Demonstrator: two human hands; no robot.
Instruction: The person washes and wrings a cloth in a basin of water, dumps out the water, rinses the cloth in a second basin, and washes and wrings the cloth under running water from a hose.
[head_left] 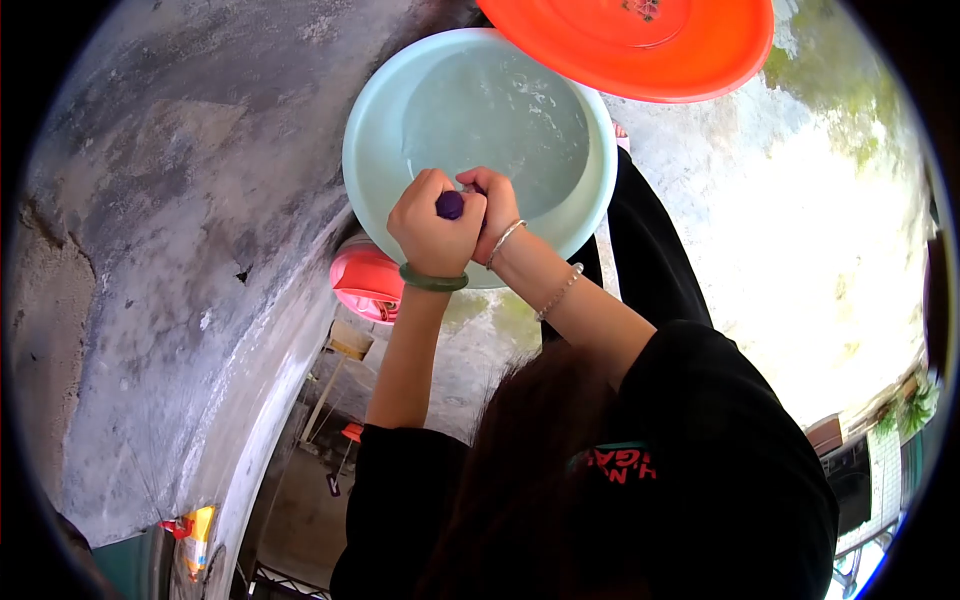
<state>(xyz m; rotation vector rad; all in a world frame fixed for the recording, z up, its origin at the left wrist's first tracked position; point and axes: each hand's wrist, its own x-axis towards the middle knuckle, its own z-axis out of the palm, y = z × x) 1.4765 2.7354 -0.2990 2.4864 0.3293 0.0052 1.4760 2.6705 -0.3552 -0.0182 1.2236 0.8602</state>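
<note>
Both fists are held close together over the near part of a pale blue basin [365, 140] with water in it. My left hand [430, 225], wearing a green bangle, is closed around a dark purple bunched cloth [450, 205], whose rounded end pokes out of the fist. Beside it, my right hand [490, 212], with a silver bangle and a beaded bracelet on that arm, is also closed on the cloth. Most of the cloth is hidden inside the fingers.
An orange-red basin [690, 75] overlaps the far right rim of the blue one. A pink-red container [365, 280] stands by the grey wall [200, 200] at left. A yellow packet [198, 540] shows lower left. Dark trousers [650, 235] are right of the basin.
</note>
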